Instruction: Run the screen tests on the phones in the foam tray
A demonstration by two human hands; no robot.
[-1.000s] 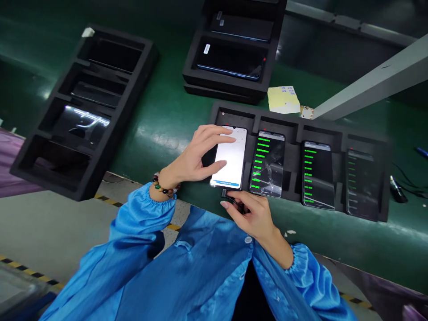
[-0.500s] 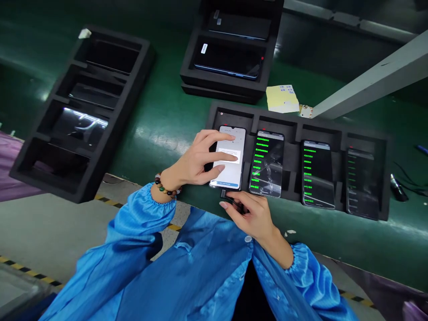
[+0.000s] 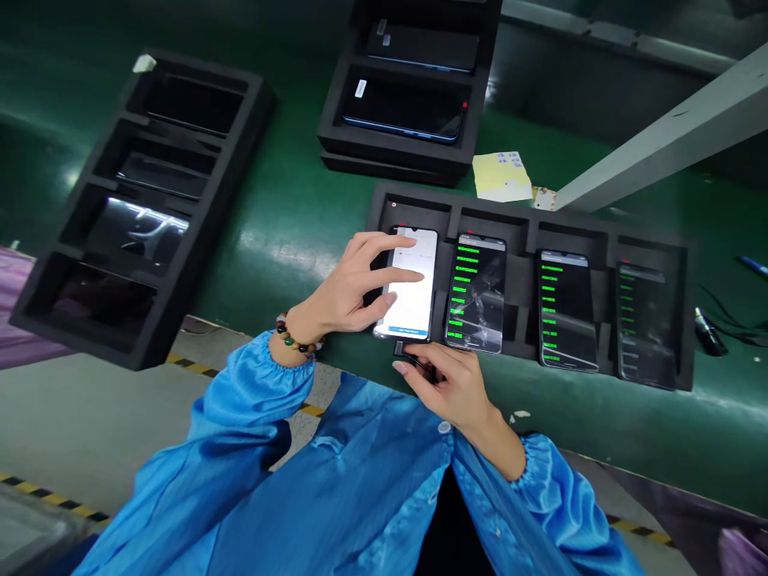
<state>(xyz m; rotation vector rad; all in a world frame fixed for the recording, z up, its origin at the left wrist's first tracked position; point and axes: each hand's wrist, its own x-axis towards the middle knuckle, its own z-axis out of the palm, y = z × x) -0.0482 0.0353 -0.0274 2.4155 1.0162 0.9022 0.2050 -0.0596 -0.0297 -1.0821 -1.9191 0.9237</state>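
Observation:
A smartphone (image 3: 414, 308) with a bright white screen lies at the left end of a black foam tray (image 3: 375, 212). Over its screen my left hand (image 3: 363, 284) is spread, the fingers apart and the index fingertip at mid-screen. Just below the phone's bottom edge, my right hand (image 3: 453, 380) pinches a black cable plug (image 3: 399, 348); whether the plug sits fully in the port I cannot tell. Right of this phone, a second phone (image 3: 477, 296), a third phone (image 3: 569, 312) and a dimmer fourth phone (image 3: 645, 328) show green text lines on dark screens.
Another foam tray (image 3: 210, 216) with dark phones lies at the left. Stacked trays (image 3: 396, 156) holding phones stand at the back. Beside a grey post (image 3: 648, 124) lies a yellow note pad (image 3: 502, 178). A black cable (image 3: 714, 336) and a blue pen (image 3: 753, 266) are at the right.
The pop-up box on the white phone screen has gone, leaving a plain white page. Both hands stay nearly in place; the whole view has shifted slightly.

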